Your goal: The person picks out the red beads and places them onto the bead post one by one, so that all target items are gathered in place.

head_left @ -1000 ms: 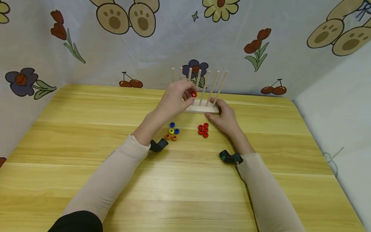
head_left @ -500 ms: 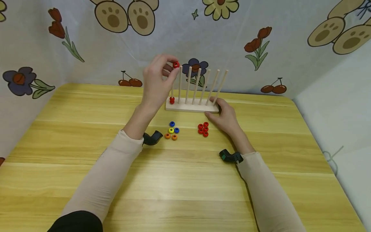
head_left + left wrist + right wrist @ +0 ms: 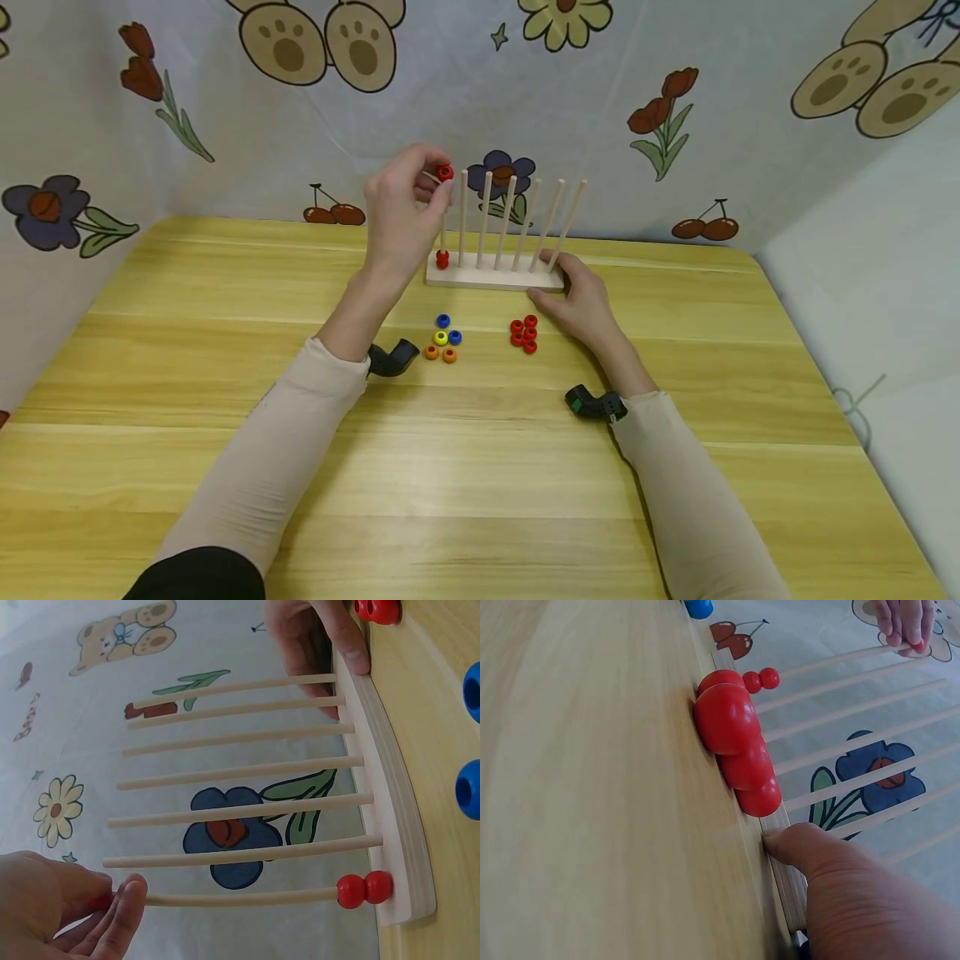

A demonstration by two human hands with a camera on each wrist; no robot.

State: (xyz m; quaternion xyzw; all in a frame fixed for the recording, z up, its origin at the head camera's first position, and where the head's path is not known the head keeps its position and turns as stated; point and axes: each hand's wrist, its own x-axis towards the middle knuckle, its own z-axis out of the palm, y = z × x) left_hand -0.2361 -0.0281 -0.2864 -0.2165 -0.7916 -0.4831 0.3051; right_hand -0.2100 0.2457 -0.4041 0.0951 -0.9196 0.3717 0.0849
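A cartoon-printed backdrop point(image 3: 450, 108) rises behind the wooden table point(image 3: 480, 500). At the top of the pale rack point(image 3: 495, 282)'s left-end dowel point(image 3: 240, 899), the left hand point(image 3: 405, 208) pinches a glossy, round red bead point(image 3: 446, 172) with a hole; two stacked red beads point(image 3: 442, 260) sit at that dowel's foot. The right hand point(image 3: 576, 296) grips the rack's right end. Before the rack lie five loose red beads point(image 3: 530, 334) and, leftward, two blue beads point(image 3: 443, 321), a yellow bead point(image 3: 441, 338) and two orange beads point(image 3: 449, 357).
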